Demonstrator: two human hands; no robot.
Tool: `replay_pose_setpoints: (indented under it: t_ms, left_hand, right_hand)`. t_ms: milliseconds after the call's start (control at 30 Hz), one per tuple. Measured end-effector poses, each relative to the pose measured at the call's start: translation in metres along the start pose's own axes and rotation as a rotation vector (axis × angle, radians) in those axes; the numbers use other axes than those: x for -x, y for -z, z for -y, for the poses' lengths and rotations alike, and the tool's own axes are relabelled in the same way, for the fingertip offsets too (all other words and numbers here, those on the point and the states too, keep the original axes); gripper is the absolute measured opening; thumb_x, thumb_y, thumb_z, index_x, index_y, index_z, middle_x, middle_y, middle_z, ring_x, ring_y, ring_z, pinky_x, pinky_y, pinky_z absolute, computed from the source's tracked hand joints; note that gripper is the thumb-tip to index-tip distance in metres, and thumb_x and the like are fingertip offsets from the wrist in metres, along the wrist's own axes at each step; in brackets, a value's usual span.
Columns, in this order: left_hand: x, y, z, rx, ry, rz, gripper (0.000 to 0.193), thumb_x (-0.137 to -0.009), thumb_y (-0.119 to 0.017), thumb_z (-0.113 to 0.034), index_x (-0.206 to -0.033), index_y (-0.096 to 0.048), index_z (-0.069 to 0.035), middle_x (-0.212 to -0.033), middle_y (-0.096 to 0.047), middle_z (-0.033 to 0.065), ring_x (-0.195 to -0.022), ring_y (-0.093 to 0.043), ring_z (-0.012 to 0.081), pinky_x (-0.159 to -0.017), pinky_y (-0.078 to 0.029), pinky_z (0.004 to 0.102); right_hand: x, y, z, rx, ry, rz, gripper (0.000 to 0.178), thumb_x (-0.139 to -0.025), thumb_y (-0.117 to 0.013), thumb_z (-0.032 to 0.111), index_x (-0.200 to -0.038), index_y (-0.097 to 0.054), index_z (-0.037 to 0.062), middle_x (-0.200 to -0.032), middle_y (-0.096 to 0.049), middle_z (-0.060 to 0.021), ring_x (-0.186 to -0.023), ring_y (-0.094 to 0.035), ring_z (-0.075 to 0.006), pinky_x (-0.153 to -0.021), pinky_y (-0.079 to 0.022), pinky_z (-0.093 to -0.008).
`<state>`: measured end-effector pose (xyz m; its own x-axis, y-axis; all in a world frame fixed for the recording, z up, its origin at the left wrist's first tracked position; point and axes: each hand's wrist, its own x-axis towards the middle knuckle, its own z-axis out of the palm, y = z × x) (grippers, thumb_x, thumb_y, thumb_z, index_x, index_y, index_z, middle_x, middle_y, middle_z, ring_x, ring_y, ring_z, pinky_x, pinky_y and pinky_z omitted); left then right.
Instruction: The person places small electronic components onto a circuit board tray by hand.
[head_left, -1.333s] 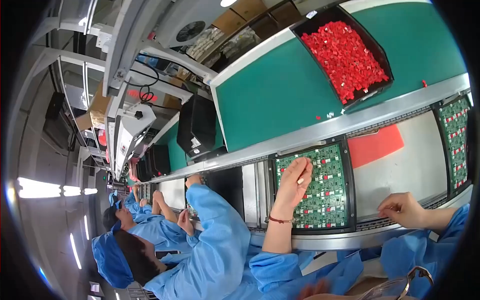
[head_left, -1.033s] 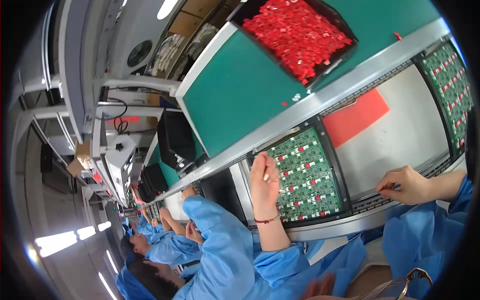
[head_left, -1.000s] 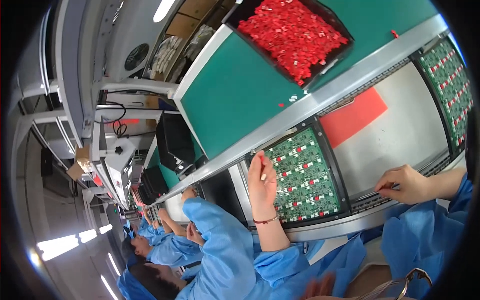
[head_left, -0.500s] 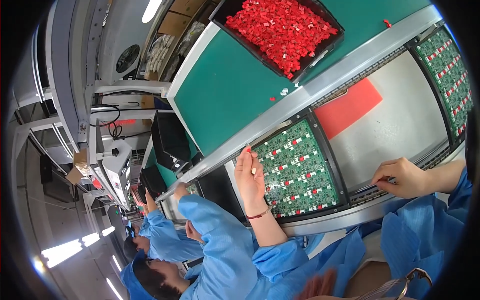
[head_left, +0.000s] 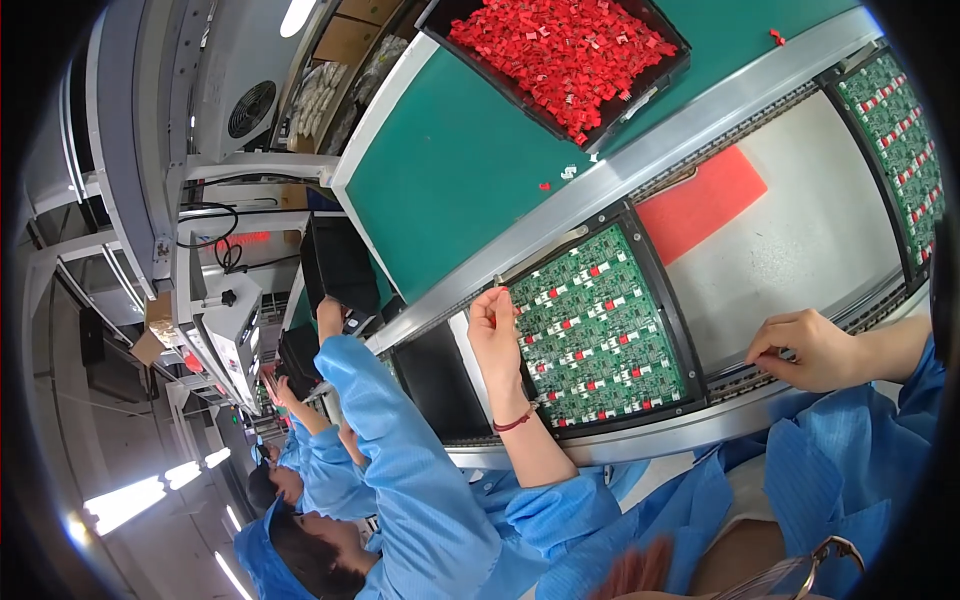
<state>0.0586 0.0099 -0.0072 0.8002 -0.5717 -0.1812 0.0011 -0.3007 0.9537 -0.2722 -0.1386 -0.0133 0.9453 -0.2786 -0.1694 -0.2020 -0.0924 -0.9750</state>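
Observation:
My left hand (head_left: 495, 335) is raised over the left edge of a green circuit board panel (head_left: 600, 345), its fingers pinched together. What they hold, if anything, is too small and hidden to make out. Rows of small red and white connectors stand on the panel, which sits in a black frame (head_left: 662, 310). My right hand (head_left: 805, 350) is near the conveyor's near rail, to the right of the panel. Its fingers are curled closed, and a small dark spot shows between them; I cannot tell what it is.
Beyond the rail, a black bin (head_left: 655, 95) of red connectors (head_left: 565, 55) stands on a green tabletop (head_left: 440, 170). A red sheet (head_left: 705, 205) lies between the framed panel and another panel (head_left: 900, 150) at right. On my left, a co-worker's sleeve (head_left: 400, 430) reaches toward a black bin (head_left: 340, 265).
My left fingers have drawn together; the red and whitish pieces seen there earlier no longer show. My right hand has barely moved. The co-worker's hand has moved from the conveyor to a black bin.

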Motion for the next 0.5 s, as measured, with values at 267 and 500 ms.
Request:
replay_pose_setpoints:
  t_ms: [267,500]
  left_hand:
    - [0.001,-0.001,0.001,-0.683,-0.305,0.006,0.011,-0.082,-0.060,-0.009,-0.090,-0.061,-0.002,-0.065,-0.044,-0.0037,-0.059,-0.037,0.0047,-0.053,-0.031,0.0190]
    - [0.000,0.010,-0.001,-0.655,-0.282,0.101,0.010,-0.077,-0.065,-0.008,-0.085,-0.066,-0.003,-0.064,-0.038,-0.0022,-0.057,-0.034,0.0072,-0.051,-0.029,0.0211]
  right_hand:
    - [0.001,0.002,0.002,0.085,0.062,0.020,0.011,-0.076,-0.058,0.000,-0.086,-0.061,0.0016,-0.081,-0.060,-0.0104,-0.067,-0.061,-0.0231,-0.058,-0.051,-0.0286]
    - [-0.001,0.000,0.003,0.101,0.070,0.025,0.011,-0.076,-0.057,0.000,-0.086,-0.060,0.0013,-0.081,-0.060,-0.0108,-0.067,-0.062,-0.0236,-0.059,-0.051,-0.0288]
